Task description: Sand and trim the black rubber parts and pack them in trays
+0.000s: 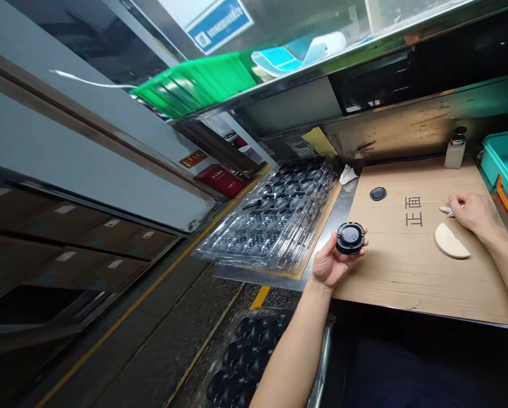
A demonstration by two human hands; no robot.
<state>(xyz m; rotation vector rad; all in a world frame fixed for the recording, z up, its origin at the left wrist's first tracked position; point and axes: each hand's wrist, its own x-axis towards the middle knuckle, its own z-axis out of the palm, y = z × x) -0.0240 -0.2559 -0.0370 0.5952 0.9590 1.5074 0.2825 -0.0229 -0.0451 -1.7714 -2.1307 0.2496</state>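
Observation:
My left hand (329, 265) is closed around a black round plastic part (350, 238), held above the left side of the cardboard sheet (390, 283) with its flat face up. On the right of the sheet, my right hand (474, 212) is pinched on a small white piece (445, 209), mostly hidden by the fingers. Just below that hand lies a cream half-round pad (450, 243). A small black disc (377, 194) rests on the cardboard beyond my left hand. Near the back right corner stands a clear bottle with a dark top (455, 150).
Clear plastic trays (262, 226) with black round parts are stacked left of the cardboard. Another filled tray (249, 351) sits lower down. A crumpled white tissue (347, 174) lies by the stack. A teal bin (504, 153) stands right; a green basket (198, 82) sits on the shelf.

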